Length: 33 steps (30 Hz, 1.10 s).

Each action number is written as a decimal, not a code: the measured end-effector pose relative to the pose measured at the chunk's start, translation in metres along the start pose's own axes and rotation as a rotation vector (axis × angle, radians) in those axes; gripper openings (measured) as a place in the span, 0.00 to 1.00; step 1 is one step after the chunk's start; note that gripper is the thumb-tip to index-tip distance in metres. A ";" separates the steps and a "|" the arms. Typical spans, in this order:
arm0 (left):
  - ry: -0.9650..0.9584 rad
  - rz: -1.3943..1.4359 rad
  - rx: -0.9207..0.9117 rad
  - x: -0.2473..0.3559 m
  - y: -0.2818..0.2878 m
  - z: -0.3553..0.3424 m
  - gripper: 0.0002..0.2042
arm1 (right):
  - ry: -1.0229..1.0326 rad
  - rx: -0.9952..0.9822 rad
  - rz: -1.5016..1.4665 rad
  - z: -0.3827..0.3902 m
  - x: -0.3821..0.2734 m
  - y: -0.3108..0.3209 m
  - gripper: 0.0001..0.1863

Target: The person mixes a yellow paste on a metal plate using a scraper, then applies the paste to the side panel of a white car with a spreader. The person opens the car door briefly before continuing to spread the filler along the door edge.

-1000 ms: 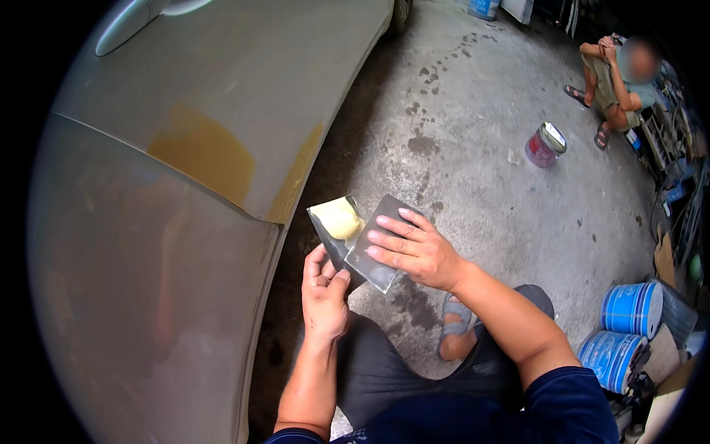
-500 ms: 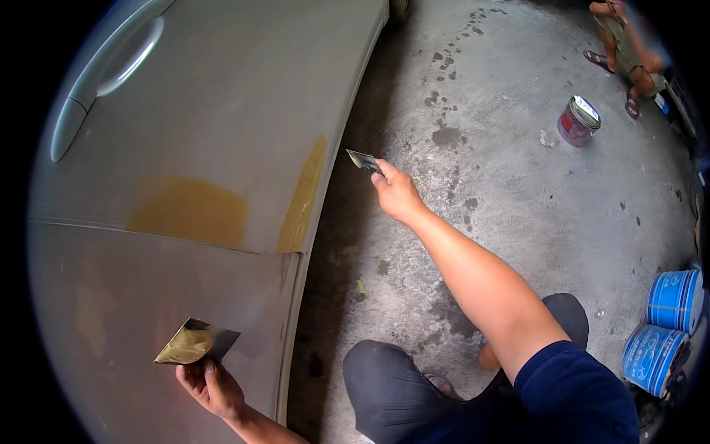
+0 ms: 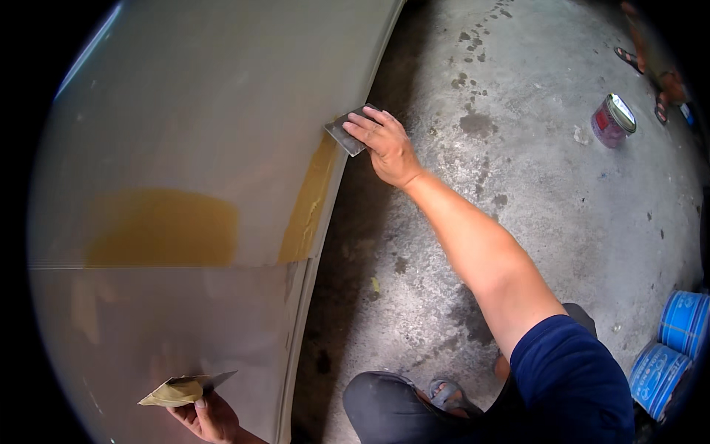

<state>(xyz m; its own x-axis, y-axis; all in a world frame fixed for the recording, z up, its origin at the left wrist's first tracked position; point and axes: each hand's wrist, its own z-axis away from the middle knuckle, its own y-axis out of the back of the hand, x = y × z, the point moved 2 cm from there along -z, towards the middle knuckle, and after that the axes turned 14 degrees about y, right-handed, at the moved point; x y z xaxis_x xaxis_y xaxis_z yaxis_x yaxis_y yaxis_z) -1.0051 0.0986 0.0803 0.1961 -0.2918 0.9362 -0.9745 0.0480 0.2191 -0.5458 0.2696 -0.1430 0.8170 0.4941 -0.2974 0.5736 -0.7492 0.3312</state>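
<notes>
My right hand (image 3: pixel 386 145) grips a thin, flat filler spreader (image 3: pixel 347 136), fingers laid over its back. Its edge rests against the lower edge of a grey car door (image 3: pixel 222 111), at the top end of a narrow strip of yellow-brown filler (image 3: pixel 305 207). Farther left on the door is a broad, smooth patch of the same filler (image 3: pixel 170 228), ending along a panel seam. At the lower left, my left hand (image 3: pixel 211 420) holds a dark flat plate (image 3: pixel 216 379) from below, closed on its edge. A lump of yellowish filler (image 3: pixel 174 390) sits on that plate.
On the stained concrete floor (image 3: pixel 532 200) stands a red-labelled tin (image 3: pixel 613 120) at the upper right. Two blue cans (image 3: pixel 660 379) are at the lower right. Another person's sandalled feet (image 3: pixel 660 108) show at the top right. My bent knee (image 3: pixel 381 403) is beside the car.
My right hand has brought its spreader up and left onto the door edge, fingers now flattened over it. The left hand's plate is lower and tilted flatter. The whole view has shifted somewhat.
</notes>
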 end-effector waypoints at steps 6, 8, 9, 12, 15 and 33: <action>-0.001 -0.028 -0.054 0.005 -0.001 -0.001 0.23 | 0.074 0.060 0.005 -0.002 0.010 -0.014 0.25; -0.002 -0.034 -0.076 0.006 0.001 -0.001 0.23 | 0.063 0.085 -0.029 -0.002 0.009 -0.017 0.24; -0.004 -0.034 -0.068 0.006 0.001 -0.001 0.23 | 0.057 0.098 -0.045 -0.002 0.009 -0.018 0.24; -0.005 -0.028 -0.060 0.004 0.003 0.000 0.23 | 0.027 0.102 -0.080 -0.002 0.007 -0.019 0.25; 0.007 0.000 -0.066 0.004 0.003 0.001 0.23 | -0.010 0.094 -0.101 0.000 0.002 -0.023 0.25; -0.037 0.004 -0.091 0.003 0.002 -0.005 0.21 | -0.136 0.156 -0.102 0.007 -0.077 -0.021 0.24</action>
<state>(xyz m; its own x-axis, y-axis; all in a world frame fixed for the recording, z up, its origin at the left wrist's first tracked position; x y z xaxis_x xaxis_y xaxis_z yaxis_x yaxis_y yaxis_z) -1.0058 0.1025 0.0852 0.1861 -0.3265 0.9267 -0.9611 0.1352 0.2407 -0.6216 0.2439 -0.1335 0.7335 0.5145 -0.4441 0.6282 -0.7626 0.1541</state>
